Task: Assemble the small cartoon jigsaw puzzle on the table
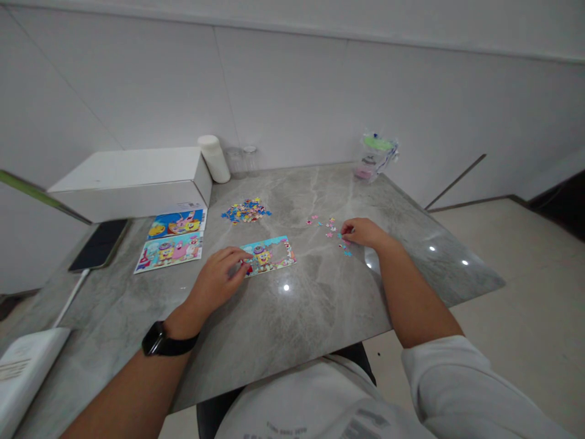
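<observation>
A partly assembled jigsaw puzzle (263,258) with bright cartoon figures lies before me, a grey gap showing in its right half. My left hand (222,272) rests at its left end, fingers stretched out over the edge and covering part of it. To the right, my right hand (361,233) is closed in a pinch on a small puzzle piece, mostly hidden by the fingers. Loose puzzle pieces (329,235) in pink, white and blue are scattered just left of that hand, and a few lie below it.
A pile of mixed pieces (247,211) lies farther back. Two cartoon picture cards (169,251) lie left, before a white box (132,183). A white bottle (214,160), clear glasses (250,162) and a plastic bag (375,158) stand behind. A phone (99,245) on a cable lies far left.
</observation>
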Demonstrator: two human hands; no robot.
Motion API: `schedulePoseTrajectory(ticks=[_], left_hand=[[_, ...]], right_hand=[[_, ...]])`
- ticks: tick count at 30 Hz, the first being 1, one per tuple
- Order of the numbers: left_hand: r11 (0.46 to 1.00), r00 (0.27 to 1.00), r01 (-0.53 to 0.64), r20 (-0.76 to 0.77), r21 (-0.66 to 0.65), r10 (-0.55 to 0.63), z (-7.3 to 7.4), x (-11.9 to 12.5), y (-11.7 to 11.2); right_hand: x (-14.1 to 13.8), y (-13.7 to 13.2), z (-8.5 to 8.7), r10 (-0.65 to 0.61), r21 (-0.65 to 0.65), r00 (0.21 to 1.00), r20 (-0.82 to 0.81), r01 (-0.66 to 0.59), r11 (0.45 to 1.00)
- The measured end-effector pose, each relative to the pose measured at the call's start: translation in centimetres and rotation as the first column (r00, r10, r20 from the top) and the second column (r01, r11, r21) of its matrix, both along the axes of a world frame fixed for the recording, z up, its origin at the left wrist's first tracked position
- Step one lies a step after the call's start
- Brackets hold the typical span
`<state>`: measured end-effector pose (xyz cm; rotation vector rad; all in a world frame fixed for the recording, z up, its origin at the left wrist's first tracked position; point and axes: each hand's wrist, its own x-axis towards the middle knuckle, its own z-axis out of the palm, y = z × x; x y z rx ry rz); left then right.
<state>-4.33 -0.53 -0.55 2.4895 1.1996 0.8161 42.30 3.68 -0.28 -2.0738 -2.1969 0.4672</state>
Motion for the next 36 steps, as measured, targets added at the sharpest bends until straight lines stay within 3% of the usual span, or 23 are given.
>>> schedulePoseTrajectory(ticks=[9, 17, 22, 29, 36], left_hand=[[1.0, 1.0, 0.004, 0.014, 0.018, -0.004, 0.2, 0.1, -0.1], [0.999, 1.0, 0.025, 0.014, 0.033, -0.025, 0.1, -0.1, -0.1], [0.999, 0.999, 0.028, 0.016, 0.036, -0.029, 0.0, -0.1, 0.0], [0.998, 1.0, 0.016, 0.023, 0.057, -0.018, -0.1, -0.1, 0.0], [0.998, 0.999, -0.028, 0.039, 0.049, 0.026, 0.2, -0.2, -0.1]], right_hand=[[0.7, 0.2, 0.3, -0.064, 0.09, 0.998, 0.015, 0.063, 0.994], [0.0, 0.2, -0.2, 0.088, 0.077, 0.995, -0.039, -0.085, 0.993], [0.2, 0.3, -0.1, 0.005, 0.05, 1.0, 0.004, -0.005, 0.999], [0.7, 0.5, 0.1, -0.088, 0.167, 0.996, -0.003, 0.087, 0.982], [1.2, 0.4, -0.1, -0.165, 0.203, 0.986, 0.001, 0.161, 0.966]])
